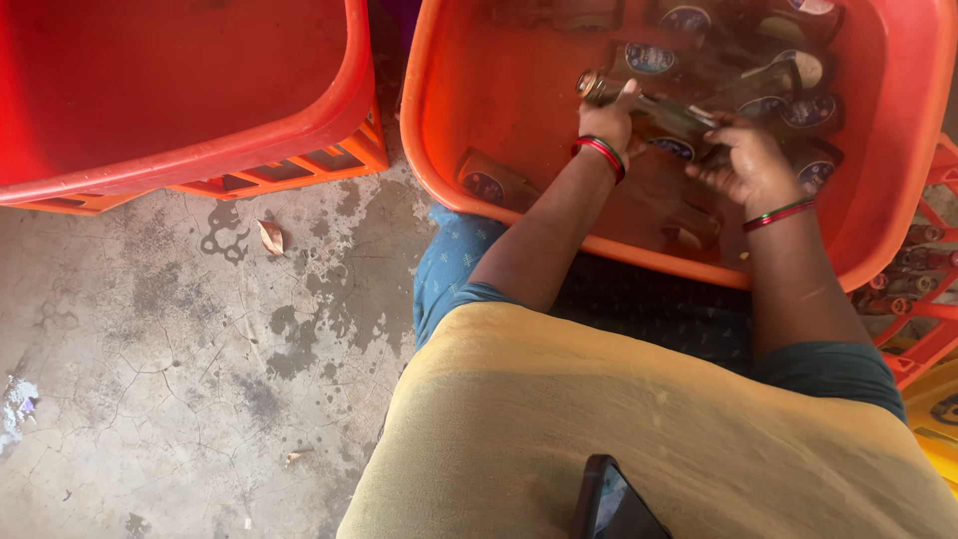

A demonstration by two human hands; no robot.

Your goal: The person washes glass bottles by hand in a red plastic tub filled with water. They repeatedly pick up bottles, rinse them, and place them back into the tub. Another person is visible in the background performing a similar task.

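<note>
Cracked, stained concrete floor [180, 329] fills the lower left of the frame, with a red tub [150, 100] sitting on an orange crate [299, 170] up top. Upper right, an orange tub [449, 150] holds murky water and labelled bottles [788, 100]. Both hands are over it: left hand [611, 120] wrapped around the neck end of a glass bottle [659, 112], right hand [748, 165] gripping its body.

Both hands [679, 140] gripping glass bottle [649, 108], orange tub [499, 60] of water
</note>
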